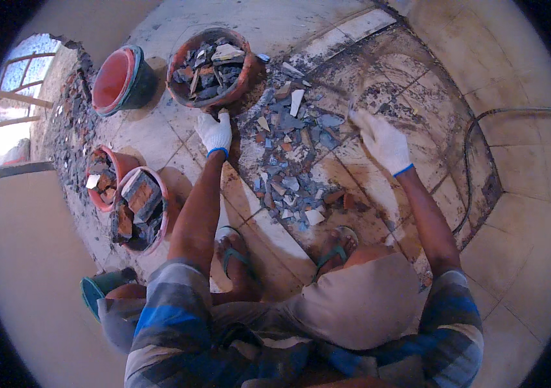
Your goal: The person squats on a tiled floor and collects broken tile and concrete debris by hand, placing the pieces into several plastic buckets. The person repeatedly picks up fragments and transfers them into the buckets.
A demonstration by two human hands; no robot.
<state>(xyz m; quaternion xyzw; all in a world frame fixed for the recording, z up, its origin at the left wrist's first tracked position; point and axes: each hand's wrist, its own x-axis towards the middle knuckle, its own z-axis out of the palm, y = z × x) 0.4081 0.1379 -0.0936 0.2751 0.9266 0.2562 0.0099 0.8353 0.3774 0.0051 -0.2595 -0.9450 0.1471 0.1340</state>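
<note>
Both my hands wear white knit gloves with blue cuffs. At the near side of a reddish bucket (pixel 247 72) heaped with broken rubble, my left hand (pixel 214 134) is closed on its edge; the fingertips are partly hidden. My right hand (pixel 382 139) is over the dirty floor to the right of the debris, its fingers bent together. Something thin and blurred shows at its fingertips, too unclear to name. Between the hands lies a spread of broken tile and mortar pieces (pixel 291 184), grey, white and orange.
An empty-looking red bucket nested in a green one (pixel 138 81) stands at the upper left. Two rubble-filled buckets (pixel 166 216) sit beside my left forearm, with a green bucket (pixel 91 294) behind them. A dark hose (pixel 468 168) curves along the right. My sandalled feet (pixel 235 255) are near the debris.
</note>
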